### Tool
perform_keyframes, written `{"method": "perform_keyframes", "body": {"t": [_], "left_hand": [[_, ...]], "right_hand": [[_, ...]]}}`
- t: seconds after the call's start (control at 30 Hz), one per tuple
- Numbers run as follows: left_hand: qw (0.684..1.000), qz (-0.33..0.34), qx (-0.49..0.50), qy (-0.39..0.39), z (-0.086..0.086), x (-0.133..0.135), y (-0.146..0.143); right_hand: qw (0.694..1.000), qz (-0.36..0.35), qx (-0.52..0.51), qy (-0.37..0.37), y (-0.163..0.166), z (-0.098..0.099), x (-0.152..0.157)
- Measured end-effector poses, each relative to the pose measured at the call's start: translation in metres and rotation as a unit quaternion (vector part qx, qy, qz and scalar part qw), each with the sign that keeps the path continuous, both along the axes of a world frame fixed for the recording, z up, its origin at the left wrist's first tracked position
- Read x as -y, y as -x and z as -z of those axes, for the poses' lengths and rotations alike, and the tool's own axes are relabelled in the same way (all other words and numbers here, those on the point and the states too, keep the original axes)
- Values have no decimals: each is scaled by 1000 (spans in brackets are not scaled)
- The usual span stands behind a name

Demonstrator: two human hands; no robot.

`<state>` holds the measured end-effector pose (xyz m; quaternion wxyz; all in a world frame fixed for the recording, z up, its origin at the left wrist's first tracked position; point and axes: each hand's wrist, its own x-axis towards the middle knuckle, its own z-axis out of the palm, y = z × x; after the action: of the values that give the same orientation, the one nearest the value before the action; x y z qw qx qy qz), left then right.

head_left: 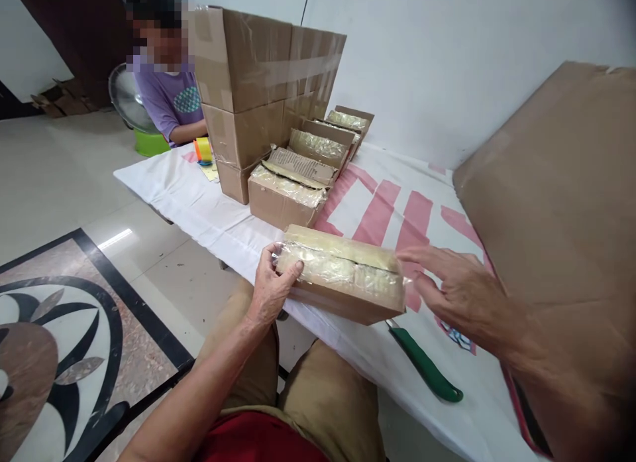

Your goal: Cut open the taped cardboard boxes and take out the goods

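A small flat cardboard box point(342, 276), its open top showing clear plastic-wrapped contents, lies at the near edge of the table. My left hand point(272, 283) grips its left end, thumb over the top and fingers curled round the side. My right hand point(460, 293) hovers just right of the box with fingers stretched out and apart, fingertips close to its right end, holding nothing.
A green-handled knife point(427, 369) lies on the white and pink table cover point(199, 203) by the box. Several similar open boxes point(293, 183) line up toward stacked large cartons point(258, 84). A big carton point(561, 203) stands at right. Another person point(171, 97) sits at the far end.
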<state>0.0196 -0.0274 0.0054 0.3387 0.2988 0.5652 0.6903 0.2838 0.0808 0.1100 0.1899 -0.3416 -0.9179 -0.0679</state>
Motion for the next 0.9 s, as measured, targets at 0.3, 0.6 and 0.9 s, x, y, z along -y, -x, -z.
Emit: {"method": "perform_keyframes", "body": {"t": [0.3, 0.6, 0.9], "left_hand": [[993, 79, -85, 19, -9, -7, 3], [991, 84, -97, 29, -5, -10, 1], [994, 94, -52, -13, 0, -11, -1]], "right_hand": [[977, -80, 76, 184, 34, 1, -7], [974, -115, 184, -71, 42, 11, 2], [968, 12, 214, -130, 79, -1, 0]]}}
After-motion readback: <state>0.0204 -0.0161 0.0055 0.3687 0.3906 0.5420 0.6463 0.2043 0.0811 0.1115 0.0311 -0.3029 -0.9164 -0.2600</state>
